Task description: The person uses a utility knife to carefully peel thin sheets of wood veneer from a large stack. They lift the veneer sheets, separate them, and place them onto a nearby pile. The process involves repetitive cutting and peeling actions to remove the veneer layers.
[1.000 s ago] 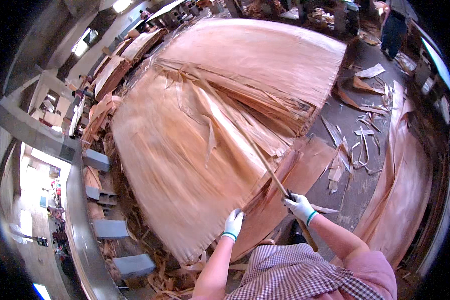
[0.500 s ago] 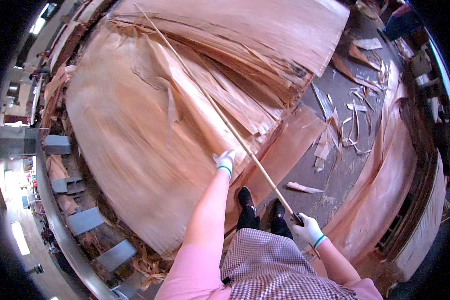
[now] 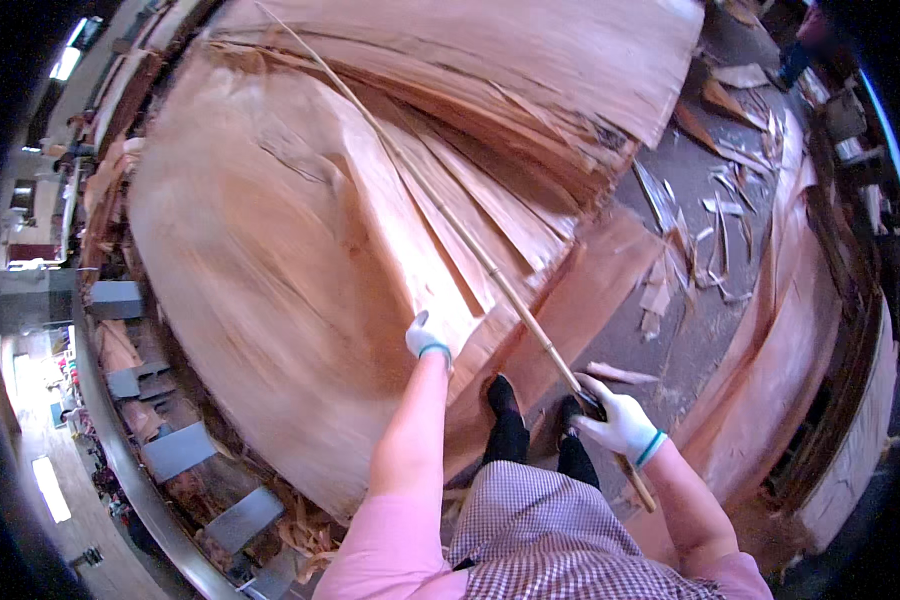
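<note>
A large thin sheet of wood veneer (image 3: 260, 230) spreads across the view, with a raised fold running down to its near edge. My left hand (image 3: 428, 336), in a white glove with a teal cuff, is closed on that near edge; its fingertips are partly hidden. My right hand (image 3: 618, 418), gloved the same way, grips a long bamboo pole (image 3: 500, 285) by a dark wrapped part near its butt end. Slanting away to the far left, the pole lies over the folded veneer, its thin tip near the top of the view.
Beyond lies a layered veneer stack (image 3: 570, 60) with ragged edges. A narrow veneer strip (image 3: 600, 270) is by my feet. Torn scraps (image 3: 715, 240) litter the floor at right, beside a long curled sheet (image 3: 760, 340). Grey blocks (image 3: 178, 452) and a metal rail line the left.
My left hand has moved a little left and nearer, drawing the veneer's edge along. My right hand has shifted slightly up, and the pole's butt now shows below it.
</note>
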The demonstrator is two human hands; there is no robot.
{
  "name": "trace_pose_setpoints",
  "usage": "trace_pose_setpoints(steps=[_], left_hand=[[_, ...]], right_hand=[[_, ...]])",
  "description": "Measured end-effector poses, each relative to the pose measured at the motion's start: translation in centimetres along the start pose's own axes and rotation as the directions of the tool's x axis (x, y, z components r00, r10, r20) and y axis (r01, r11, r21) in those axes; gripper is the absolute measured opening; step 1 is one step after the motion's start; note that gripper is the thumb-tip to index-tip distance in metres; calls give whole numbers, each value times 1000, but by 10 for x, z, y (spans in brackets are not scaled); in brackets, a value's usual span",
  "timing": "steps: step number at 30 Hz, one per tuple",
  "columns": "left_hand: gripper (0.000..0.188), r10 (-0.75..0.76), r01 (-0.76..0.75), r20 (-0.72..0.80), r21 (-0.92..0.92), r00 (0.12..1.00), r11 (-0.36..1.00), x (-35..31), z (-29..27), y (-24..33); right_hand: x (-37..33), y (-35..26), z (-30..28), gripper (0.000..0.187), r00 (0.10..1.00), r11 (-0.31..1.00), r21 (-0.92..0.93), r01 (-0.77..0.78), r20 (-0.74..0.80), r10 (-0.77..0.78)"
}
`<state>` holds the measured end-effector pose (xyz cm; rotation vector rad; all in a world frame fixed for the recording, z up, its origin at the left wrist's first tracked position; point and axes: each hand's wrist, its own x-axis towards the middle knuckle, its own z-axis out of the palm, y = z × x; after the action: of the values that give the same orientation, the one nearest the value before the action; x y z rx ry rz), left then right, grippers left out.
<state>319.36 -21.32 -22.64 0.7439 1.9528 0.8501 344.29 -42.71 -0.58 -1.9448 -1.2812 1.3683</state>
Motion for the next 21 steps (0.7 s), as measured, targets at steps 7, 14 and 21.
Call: trace_pose_setpoints(steps=[7, 14, 21], left_hand=[[22, 193, -193, -90, 15, 977, 981, -6, -154, 60], [20, 297, -269, -222, 149, 929, 951, -38, -250, 141], [22, 394, -337, -267, 236, 880, 912, -89, -278, 184]], right_hand=[[58, -48, -6, 32, 1000, 997, 81, -12, -17, 13], [-40, -33, -43, 18, 940, 962, -14, 271, -211, -268], [-319, 115, -65, 17, 977, 959, -279, 44, -191, -100]])
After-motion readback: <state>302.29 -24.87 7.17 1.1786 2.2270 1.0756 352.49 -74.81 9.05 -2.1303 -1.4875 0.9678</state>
